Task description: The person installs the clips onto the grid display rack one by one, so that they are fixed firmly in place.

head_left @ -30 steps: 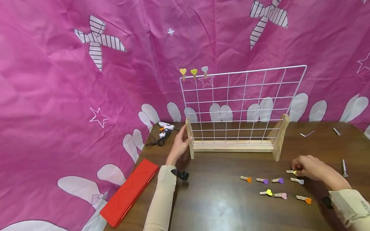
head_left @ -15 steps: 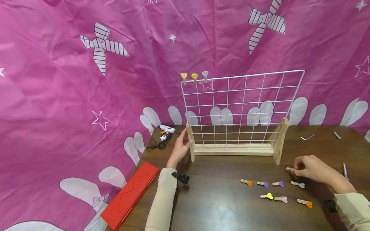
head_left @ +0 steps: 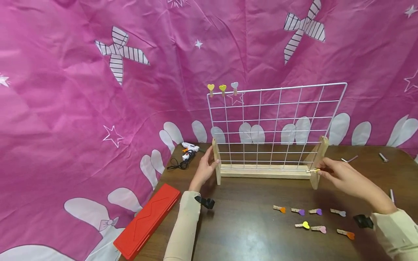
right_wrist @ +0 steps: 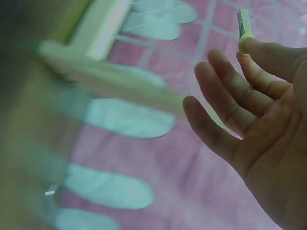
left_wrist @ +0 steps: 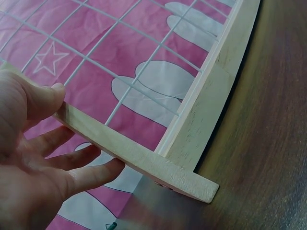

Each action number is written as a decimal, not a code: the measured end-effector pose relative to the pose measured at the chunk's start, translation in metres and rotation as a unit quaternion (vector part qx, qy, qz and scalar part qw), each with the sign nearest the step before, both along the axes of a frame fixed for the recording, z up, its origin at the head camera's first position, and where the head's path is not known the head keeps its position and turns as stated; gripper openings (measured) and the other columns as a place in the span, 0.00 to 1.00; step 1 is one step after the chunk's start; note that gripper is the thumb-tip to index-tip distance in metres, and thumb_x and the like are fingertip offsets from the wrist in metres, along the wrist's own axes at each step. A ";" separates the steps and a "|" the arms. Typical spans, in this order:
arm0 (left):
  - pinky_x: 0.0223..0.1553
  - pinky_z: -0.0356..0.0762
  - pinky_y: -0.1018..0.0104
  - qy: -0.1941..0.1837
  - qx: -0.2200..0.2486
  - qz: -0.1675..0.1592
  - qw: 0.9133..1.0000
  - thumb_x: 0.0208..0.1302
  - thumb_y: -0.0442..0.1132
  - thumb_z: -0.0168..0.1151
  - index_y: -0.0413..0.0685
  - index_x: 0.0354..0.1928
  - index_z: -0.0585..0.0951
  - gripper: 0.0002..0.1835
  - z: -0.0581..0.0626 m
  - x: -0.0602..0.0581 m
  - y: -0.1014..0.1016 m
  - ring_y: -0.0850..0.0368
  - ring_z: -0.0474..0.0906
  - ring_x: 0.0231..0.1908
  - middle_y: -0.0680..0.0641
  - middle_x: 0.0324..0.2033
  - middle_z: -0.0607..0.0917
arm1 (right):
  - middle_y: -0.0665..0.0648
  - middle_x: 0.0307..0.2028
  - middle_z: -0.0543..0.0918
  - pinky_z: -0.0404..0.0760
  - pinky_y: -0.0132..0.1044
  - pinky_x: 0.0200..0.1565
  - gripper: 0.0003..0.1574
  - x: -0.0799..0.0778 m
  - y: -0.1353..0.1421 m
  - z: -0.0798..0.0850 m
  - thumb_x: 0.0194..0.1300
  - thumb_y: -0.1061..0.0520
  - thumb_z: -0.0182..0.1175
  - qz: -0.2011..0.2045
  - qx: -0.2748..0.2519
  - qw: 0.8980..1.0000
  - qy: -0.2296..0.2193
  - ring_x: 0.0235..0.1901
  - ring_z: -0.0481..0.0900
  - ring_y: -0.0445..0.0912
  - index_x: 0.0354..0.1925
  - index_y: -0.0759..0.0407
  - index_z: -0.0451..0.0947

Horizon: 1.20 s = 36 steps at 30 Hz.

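Note:
A white wire grid stands upright in a wooden stand. Thumb on one side and fingers on the other, my left hand holds the stand's left post. My right hand pinches a small wooden clothespin by its yellow heart end, between thumb and index finger; its other fingers are loosely spread. In the head view this hand is in front of the stand's right post. Along the grid's top left, three heart clothespins are clipped: a light yellow one, a yellow one and a whitish one.
Several heart clothespins lie on the table, among them a pink one and an orange one. A red case and a glue gun are at the left. A hex key and bolts lie right.
My right hand has lifted the yellow-heart clothespin off the table and carried it left and away from me, up to the stand's right post. My left hand stays on the left post.

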State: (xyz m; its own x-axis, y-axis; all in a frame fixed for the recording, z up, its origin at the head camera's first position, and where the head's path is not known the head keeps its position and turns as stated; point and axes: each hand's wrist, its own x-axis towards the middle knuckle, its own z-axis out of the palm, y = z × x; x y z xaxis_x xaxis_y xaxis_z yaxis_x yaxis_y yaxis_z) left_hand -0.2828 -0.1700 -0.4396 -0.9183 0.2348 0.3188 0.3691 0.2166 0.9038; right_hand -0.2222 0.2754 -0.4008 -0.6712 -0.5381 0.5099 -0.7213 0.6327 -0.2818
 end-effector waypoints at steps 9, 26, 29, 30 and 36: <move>0.56 0.67 0.49 -0.001 0.002 -0.005 1.000 0.62 0.22 0.50 0.35 0.69 0.51 0.34 -0.001 0.003 0.000 0.38 0.63 0.60 0.31 0.63 0.62 | 0.40 0.27 0.72 0.65 0.22 0.25 0.19 -0.004 -0.037 0.067 0.49 0.74 0.62 0.046 0.053 0.995 0.069 0.25 0.66 0.31 0.35 0.57 0.70; 0.58 0.66 0.51 0.005 0.007 -0.012 1.000 0.62 0.22 0.50 0.36 0.69 0.51 0.34 0.001 0.001 0.001 0.39 0.63 0.60 0.30 0.62 0.64 | 0.50 0.20 0.75 0.72 0.39 0.20 0.18 -0.022 -0.121 0.233 0.40 0.79 0.55 0.004 0.258 0.962 0.089 0.17 0.72 0.46 0.25 0.59 0.69; 0.58 0.67 0.52 0.003 0.005 -0.012 1.000 0.62 0.22 0.50 0.36 0.69 0.51 0.34 0.001 0.002 0.001 0.40 0.63 0.61 0.30 0.62 0.63 | 0.54 0.20 0.77 0.74 0.43 0.19 0.15 -0.030 -0.138 0.256 0.40 0.78 0.55 0.009 0.281 0.955 0.096 0.17 0.74 0.50 0.25 0.62 0.69; 0.57 0.67 0.52 0.003 0.006 -0.012 1.000 0.62 0.22 0.50 0.36 0.69 0.51 0.34 0.001 0.003 0.000 0.40 0.63 0.61 0.30 0.62 0.64 | 0.55 0.20 0.77 0.74 0.44 0.19 0.14 -0.032 -0.143 0.262 0.41 0.78 0.55 0.009 0.288 0.953 0.097 0.18 0.75 0.51 0.25 0.63 0.70; 0.56 0.69 0.52 0.005 0.003 -0.011 1.000 0.62 0.22 0.50 0.35 0.69 0.51 0.34 0.001 0.004 -0.002 0.39 0.64 0.60 0.30 0.62 0.63 | 0.57 0.19 0.76 0.75 0.45 0.18 0.08 -0.046 -0.172 0.284 0.49 0.74 0.56 0.005 0.303 0.946 0.112 0.16 0.74 0.53 0.23 0.65 0.71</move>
